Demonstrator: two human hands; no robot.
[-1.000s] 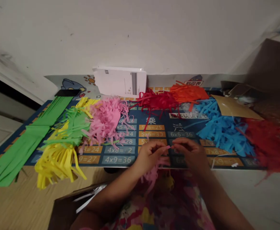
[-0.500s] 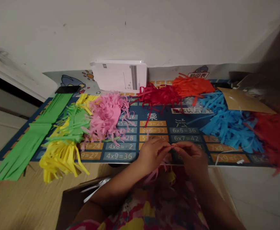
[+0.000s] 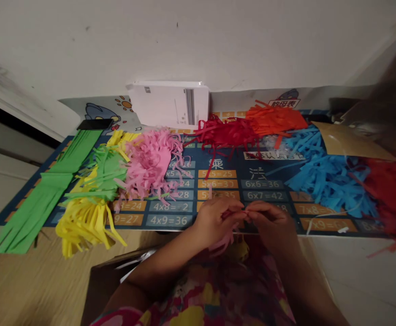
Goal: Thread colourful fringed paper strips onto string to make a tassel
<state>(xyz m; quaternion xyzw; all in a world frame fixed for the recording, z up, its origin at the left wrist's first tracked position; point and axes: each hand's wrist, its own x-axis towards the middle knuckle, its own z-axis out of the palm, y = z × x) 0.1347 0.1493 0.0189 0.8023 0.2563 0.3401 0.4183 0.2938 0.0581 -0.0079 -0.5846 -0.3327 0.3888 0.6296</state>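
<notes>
Near the front edge of the table, my left hand (image 3: 214,222) is closed on a pink fringed paper tassel (image 3: 222,243), whose cut strips hang below the fingers. My right hand (image 3: 275,226) faces it, thumb and forefinger pinching the tassel's narrow pink end between the two hands. Much of the tassel is hidden by the fingers. To the left lie a fluffy pink paper bundle (image 3: 150,158), a green fringed bundle (image 3: 107,172) and yellow fringed paper (image 3: 84,222). Behind the hands is a dark red fringed bundle (image 3: 226,136).
A long green fringed sheet (image 3: 53,188) lies at the far left with a dark phone-like object (image 3: 95,125) on its end. Orange (image 3: 275,120), blue (image 3: 330,176) and red (image 3: 393,194) paper fringes fill the right. A white box (image 3: 170,106) leans against the wall.
My fingertips have shifted slightly, and the pink end shows a little more between them. Both hands keep hold of the tassel. The view has moved slightly.
</notes>
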